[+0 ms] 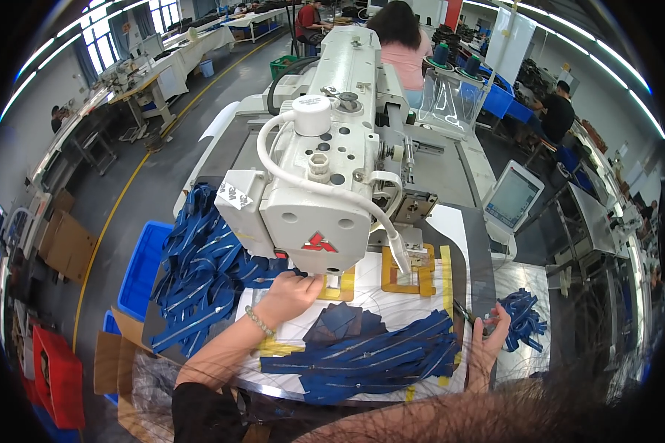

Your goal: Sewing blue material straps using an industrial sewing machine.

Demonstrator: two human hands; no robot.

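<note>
A white industrial sewing machine (314, 210) fills the middle. My left hand (288, 295), wearing a beaded bracelet, is under its head, fingers closed at a yellow-edged template (340, 284); what they pinch is hidden. Blue zippers (199, 273) heap up left of that hand. Nearer me, more blue zippers (377, 358) lie in a flat bundle, with dark blue fabric pieces (341, 323) behind them. My right hand (490, 336) is at the table's right side, its thumb and fingers apart, beside a pile of short blue strips (522, 319). A thin dark tool (463, 311) lies near its thumb.
A second yellow template (408, 272) sits right of the needle area. A control screen (513, 196) stands at the right. Blue bins (145, 262), a cardboard box (114, 362) and a red container (58, 378) are at the left. Another person (403, 44) sits behind the machine.
</note>
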